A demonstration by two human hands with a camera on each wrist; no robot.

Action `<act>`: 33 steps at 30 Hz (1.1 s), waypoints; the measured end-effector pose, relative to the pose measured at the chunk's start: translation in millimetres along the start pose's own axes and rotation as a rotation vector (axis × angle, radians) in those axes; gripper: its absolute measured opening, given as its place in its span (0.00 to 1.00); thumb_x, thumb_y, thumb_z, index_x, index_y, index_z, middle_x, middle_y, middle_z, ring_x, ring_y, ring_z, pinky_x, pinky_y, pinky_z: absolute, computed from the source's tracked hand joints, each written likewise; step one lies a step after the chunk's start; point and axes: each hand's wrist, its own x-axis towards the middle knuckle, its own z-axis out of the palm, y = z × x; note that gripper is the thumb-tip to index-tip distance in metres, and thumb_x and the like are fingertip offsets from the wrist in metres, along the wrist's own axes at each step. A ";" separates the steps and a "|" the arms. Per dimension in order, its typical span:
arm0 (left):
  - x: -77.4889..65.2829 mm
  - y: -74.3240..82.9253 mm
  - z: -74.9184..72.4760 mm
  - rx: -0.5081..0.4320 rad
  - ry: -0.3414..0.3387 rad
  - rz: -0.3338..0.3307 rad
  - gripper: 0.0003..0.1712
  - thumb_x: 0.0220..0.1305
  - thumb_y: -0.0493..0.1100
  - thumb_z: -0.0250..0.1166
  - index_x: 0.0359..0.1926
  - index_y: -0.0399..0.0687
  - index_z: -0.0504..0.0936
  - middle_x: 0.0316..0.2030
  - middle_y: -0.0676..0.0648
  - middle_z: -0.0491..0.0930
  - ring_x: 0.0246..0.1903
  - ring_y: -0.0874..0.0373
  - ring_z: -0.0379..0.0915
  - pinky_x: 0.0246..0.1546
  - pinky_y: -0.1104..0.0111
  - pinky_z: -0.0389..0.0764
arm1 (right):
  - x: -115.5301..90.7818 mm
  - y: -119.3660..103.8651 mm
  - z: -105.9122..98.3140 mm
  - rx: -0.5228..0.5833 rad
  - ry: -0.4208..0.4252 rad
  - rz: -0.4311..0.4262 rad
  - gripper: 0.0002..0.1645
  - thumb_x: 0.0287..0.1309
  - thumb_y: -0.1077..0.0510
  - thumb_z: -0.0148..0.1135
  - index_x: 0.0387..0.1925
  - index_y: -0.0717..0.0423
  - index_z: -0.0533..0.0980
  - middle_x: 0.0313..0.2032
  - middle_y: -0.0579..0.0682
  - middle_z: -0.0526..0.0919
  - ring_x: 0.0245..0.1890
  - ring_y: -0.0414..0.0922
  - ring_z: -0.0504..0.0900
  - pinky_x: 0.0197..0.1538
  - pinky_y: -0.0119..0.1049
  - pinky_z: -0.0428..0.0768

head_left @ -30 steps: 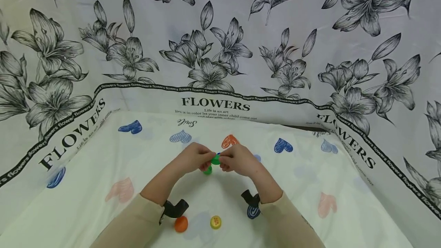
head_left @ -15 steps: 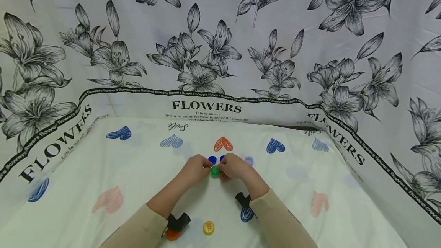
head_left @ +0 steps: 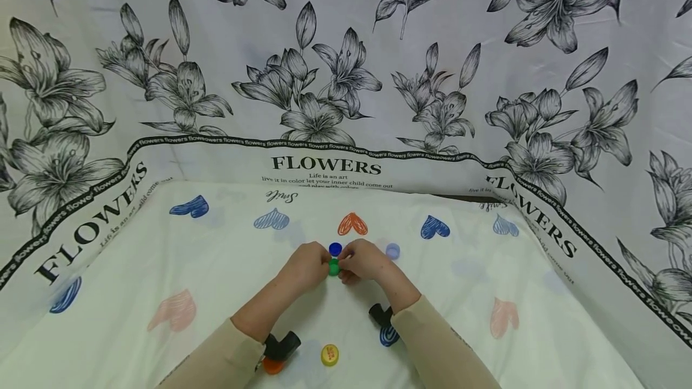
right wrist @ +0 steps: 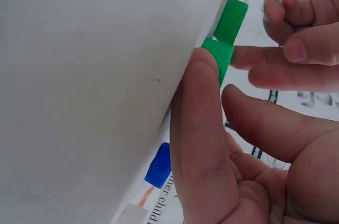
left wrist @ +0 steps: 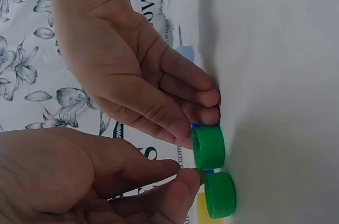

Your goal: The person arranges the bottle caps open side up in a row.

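Observation:
Two green caps [left wrist: 209, 147] stand side by side on the cloth, touching or nearly touching. In the head view a green cap [head_left: 334, 268] shows between the hands. My left hand [head_left: 305, 266] reaches in from the left, a finger touching the caps where they meet in the right wrist view. My right hand [head_left: 364, 259] is opposite, its straight fingers [right wrist: 201, 91] against the nearer green cap [right wrist: 218, 54] and its thumb apart. Just behind sits a blue cap [head_left: 335, 249]; another blue cap [right wrist: 159, 166] shows in the right wrist view. Part of something yellow [left wrist: 206, 212] appears behind the green caps.
Nearer the body lie a yellow cap [head_left: 330, 355] and an orange cap [head_left: 273, 367], the latter partly under the left black wrist mount [head_left: 283, 347]. A pale violet disc [head_left: 393, 251] is right of the right hand. Flower-printed curtain [head_left: 346, 164] walls the back.
A green cap held between both hands a second ago has come down to the cloth and shifted slightly left. Both hands lowered with it. One blue cap is now hidden behind the right hand.

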 end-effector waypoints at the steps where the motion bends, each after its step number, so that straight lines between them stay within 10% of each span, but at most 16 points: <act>1: -0.1 0.2 -0.7 0.006 0.000 -0.002 0.09 0.61 0.27 0.62 0.35 0.32 0.89 0.21 0.49 0.77 0.23 0.56 0.69 0.24 0.69 0.68 | -0.8 -0.4 -0.7 -0.012 -0.002 -0.006 0.07 0.71 0.63 0.61 0.46 0.64 0.80 0.27 0.54 0.86 0.26 0.46 0.87 0.34 0.36 0.85; 10: -13.9 11.2 -17.9 0.015 -0.013 0.004 0.07 0.65 0.33 0.69 0.43 0.35 0.88 0.37 0.46 0.85 0.36 0.54 0.77 0.40 0.61 0.83 | -30.6 -14.4 -17.2 -0.091 -0.010 -0.088 0.14 0.68 0.62 0.66 0.51 0.64 0.80 0.31 0.52 0.84 0.30 0.45 0.84 0.38 0.37 0.85; 15: -35.5 13.6 -14.9 0.000 -0.222 0.059 0.05 0.57 0.33 0.76 0.35 0.41 0.88 0.29 0.53 0.82 0.30 0.57 0.75 0.34 0.62 0.81 | -60.3 -17.2 -9.2 -0.329 -0.189 -0.153 0.06 0.59 0.61 0.75 0.38 0.52 0.84 0.29 0.44 0.82 0.31 0.41 0.78 0.38 0.34 0.79; 23: -47.7 4.6 23.3 0.245 -0.517 0.001 0.16 0.47 0.40 0.83 0.27 0.49 0.80 0.23 0.53 0.77 0.23 0.58 0.69 0.27 0.65 0.73 | -90.5 -22.6 29.4 -0.629 -0.341 -0.086 0.17 0.46 0.53 0.84 0.22 0.49 0.79 0.19 0.43 0.77 0.20 0.38 0.72 0.26 0.30 0.71; 33: -53.3 15.5 10.4 0.151 -0.572 -0.016 0.13 0.53 0.35 0.79 0.27 0.49 0.79 0.22 0.51 0.76 0.22 0.58 0.70 0.26 0.66 0.73 | -84.1 -13.3 36.4 -0.491 -0.314 -0.096 0.16 0.47 0.58 0.83 0.20 0.51 0.79 0.18 0.44 0.77 0.16 0.39 0.73 0.23 0.29 0.73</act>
